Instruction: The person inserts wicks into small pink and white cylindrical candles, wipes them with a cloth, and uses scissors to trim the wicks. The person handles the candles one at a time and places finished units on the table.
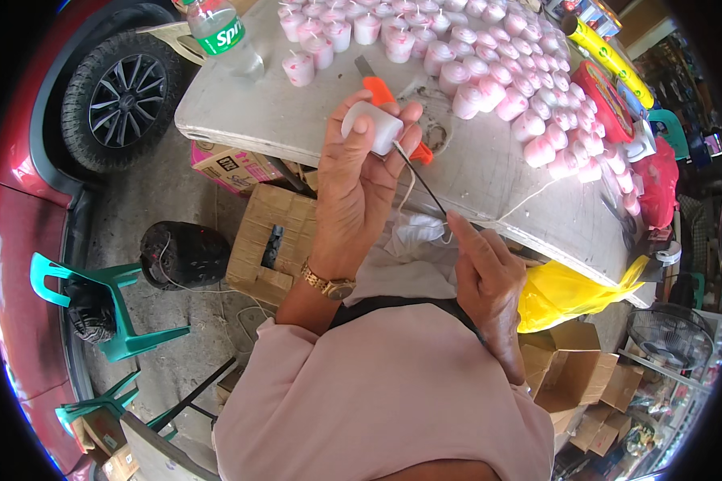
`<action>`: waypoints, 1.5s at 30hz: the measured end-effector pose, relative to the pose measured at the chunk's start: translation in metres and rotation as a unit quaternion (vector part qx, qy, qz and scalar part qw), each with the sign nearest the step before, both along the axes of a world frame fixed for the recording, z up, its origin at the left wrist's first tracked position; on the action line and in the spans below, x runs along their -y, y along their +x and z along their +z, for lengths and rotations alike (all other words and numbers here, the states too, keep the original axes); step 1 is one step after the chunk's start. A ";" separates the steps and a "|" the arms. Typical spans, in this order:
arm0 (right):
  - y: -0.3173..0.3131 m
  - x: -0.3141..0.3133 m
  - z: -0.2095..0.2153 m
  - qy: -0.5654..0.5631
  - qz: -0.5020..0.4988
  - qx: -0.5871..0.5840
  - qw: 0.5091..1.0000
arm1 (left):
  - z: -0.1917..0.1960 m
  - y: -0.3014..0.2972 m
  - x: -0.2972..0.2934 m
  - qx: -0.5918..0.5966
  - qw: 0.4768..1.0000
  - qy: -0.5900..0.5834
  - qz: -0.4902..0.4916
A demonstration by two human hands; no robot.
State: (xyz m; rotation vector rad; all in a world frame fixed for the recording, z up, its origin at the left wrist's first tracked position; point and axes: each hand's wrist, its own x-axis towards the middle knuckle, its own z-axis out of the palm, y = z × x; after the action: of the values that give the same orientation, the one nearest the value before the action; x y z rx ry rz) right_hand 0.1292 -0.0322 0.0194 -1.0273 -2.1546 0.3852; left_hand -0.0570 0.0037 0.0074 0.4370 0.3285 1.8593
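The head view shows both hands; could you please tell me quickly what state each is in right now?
Left hand: holding a white candle between thumb and fingers.
Right hand: closed on a thin dark rod.

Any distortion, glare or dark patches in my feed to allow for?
Head view: black corners, and the table's front edge bows with the fisheye; head view: whitish-blue fringing beside the red vehicle at the left rim; head view: the white wax piece in the left hand looks pale, its outline readable.
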 end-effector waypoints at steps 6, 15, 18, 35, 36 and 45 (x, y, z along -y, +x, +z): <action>-0.005 -0.003 0.000 -0.024 -0.015 -0.002 1.000 | -0.002 -0.002 -0.007 -0.054 0.998 0.020 -0.005; -0.015 0.002 -0.045 -0.300 0.027 -0.295 0.907 | 0.001 0.011 0.003 -0.187 0.980 0.030 -0.056; -0.018 0.008 -0.072 -0.455 0.080 -0.440 0.770 | -0.004 0.019 0.006 -0.133 0.986 0.020 -0.102; -0.005 0.014 -0.086 -0.484 0.129 -0.494 0.711 | -0.024 0.050 0.019 -0.235 0.972 0.016 -0.015; -0.006 0.013 -0.084 -0.489 0.114 -0.471 0.725 | -0.021 0.044 0.013 -0.226 0.974 0.030 0.000; -0.002 -0.019 -0.020 -0.168 -0.022 -0.102 0.980 | 0.020 -0.068 0.007 -0.224 0.964 0.041 0.139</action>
State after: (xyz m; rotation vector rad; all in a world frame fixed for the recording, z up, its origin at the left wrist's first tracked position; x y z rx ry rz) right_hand 0.1275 -0.0133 -0.0005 -1.1607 -1.9180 0.8193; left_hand -0.1251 -0.0036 0.0274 0.9116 0.6457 2.0397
